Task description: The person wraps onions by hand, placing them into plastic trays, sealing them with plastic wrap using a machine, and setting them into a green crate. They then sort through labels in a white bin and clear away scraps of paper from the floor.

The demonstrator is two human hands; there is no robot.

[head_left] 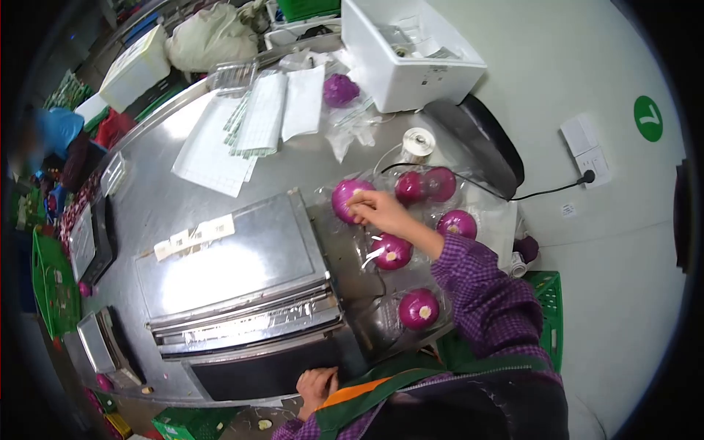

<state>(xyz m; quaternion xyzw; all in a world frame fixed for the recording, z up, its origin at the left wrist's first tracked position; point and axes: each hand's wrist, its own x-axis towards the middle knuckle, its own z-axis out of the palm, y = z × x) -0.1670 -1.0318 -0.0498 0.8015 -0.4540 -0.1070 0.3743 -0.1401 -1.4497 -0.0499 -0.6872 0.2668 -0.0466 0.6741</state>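
My right hand (381, 211) reaches over a red cabbage (347, 199) in clear plastic, its fingertips pinched together at the cabbage's side. Whether a small piece sits in that pinch is hidden. Nearby lie more wrapped red cabbages: one just below the hand (393, 251), one beside my sleeve (457, 224), and one toward the front (419, 309). Two packed close together (425, 185) are above my forearm. My left hand (316, 387) rests with curled fingers by the front edge of the film-wrapping machine (242, 264); I see nothing in it.
A strip of white labels (194, 236) lies on the machine. Behind are paper sheets (257, 117), a loose red cabbage (341, 90), a white foam box (411, 81) and a label roll (418, 143). A black cable (546, 192) runs to the wall socket. Scales (92, 242) stand left.
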